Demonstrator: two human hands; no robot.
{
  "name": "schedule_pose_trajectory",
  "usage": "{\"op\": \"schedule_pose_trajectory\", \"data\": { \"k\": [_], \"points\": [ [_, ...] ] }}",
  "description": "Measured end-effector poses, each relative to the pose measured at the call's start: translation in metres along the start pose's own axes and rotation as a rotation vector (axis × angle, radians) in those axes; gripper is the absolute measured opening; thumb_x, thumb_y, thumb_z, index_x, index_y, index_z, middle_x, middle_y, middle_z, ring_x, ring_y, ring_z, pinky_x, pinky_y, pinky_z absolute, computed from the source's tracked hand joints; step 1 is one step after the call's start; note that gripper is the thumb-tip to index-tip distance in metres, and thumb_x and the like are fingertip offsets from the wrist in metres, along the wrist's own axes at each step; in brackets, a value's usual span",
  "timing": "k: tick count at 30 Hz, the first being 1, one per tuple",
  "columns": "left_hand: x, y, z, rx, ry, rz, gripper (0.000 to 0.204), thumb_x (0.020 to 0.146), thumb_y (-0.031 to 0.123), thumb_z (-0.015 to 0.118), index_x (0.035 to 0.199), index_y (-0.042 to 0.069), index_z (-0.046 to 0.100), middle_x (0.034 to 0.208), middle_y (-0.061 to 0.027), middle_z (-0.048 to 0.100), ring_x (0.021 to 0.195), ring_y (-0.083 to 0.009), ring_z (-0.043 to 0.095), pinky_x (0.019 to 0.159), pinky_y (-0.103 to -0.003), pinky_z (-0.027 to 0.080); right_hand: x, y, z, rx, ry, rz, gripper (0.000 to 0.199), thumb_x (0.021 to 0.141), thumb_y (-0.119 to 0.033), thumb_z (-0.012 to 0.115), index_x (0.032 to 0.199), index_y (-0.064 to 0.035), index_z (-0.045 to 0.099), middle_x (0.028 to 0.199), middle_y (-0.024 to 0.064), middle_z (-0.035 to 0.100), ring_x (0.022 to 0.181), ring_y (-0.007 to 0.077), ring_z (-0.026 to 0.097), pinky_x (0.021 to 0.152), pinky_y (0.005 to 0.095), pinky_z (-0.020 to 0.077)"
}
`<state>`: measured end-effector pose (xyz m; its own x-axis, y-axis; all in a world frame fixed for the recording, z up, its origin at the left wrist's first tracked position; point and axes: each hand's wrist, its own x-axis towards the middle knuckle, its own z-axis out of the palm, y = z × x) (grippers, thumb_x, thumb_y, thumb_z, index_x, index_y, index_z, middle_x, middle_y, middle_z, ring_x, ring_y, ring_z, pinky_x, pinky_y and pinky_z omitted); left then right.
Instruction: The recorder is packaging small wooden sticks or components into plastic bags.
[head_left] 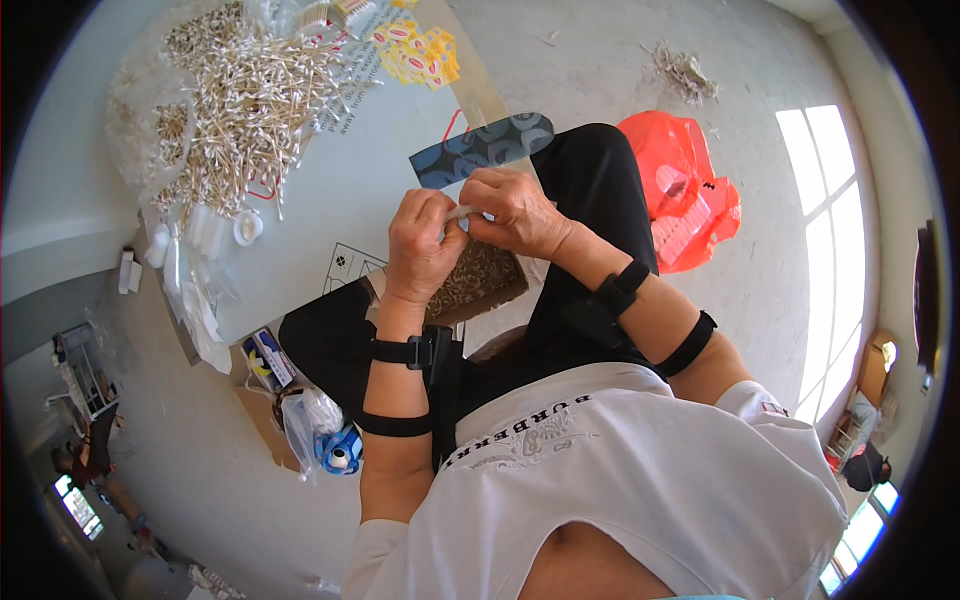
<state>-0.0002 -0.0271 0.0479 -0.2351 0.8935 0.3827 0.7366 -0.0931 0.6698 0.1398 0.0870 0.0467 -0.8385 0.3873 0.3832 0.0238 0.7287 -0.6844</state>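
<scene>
My left hand [418, 240] and my right hand [515, 208] meet above my lap, fingers closed in a pinch. Between them stretches a small whitish piece [461, 212]; its kind is too small and covered to make out. Just below the hands, an open cardboard box [508, 294] holds many thin brownish sticks. On the board-like tabletop [300, 240] to the left lies a big heap of cotton swabs [250, 100], partly on clear plastic. Beyond my hands lies a dark blue patterned strip [482, 150].
Yellow printed labels [416, 54] lie at the table's far side. A round white container [247, 228] stands near the swabs. On the floor are a red plastic bag [655, 150] at right, a scattered stick pile [682, 72], and a carton [268, 425] with packages at lower left.
</scene>
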Motion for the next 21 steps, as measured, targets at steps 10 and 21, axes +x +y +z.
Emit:
{"op": "schedule_pose_trajectory", "data": {
  "k": [10, 21],
  "points": [
    [-0.002, -0.007, -0.007, -0.129, 0.017, -0.047, 0.024, 0.07, -0.009, 0.06, 0.092, -0.001, 0.06, 0.089, -0.0125, 0.061, 0.077, -0.0296, 0.063, 0.064, -0.035, 0.053, 0.0, 0.002, -0.009, 0.153, -0.049, 0.045, 0.019, 0.075, 0.001, 0.064, 0.095, 0.0015, 0.062, 0.086, 0.0136, 0.061, 0.073, 0.0316, 0.062, 0.064, 0.0362, 0.0501],
    [0.003, -0.021, -0.006, -0.52, -0.045, -0.405, 0.041, 0.072, -0.003, 0.072, 0.111, 0.001, 0.062, 0.1, -0.0085, 0.068, 0.087, -0.0153, 0.065, 0.075, -0.028, 0.05, 0.009, 0.007, -0.012, 0.354, 0.019, 0.324, 0.018, 0.083, -0.001, 0.063, 0.1, 0.0015, 0.065, 0.078, 0.0047, 0.061, 0.069, 0.0094, 0.058, 0.063, 0.026, 0.0473]
  ]
}}
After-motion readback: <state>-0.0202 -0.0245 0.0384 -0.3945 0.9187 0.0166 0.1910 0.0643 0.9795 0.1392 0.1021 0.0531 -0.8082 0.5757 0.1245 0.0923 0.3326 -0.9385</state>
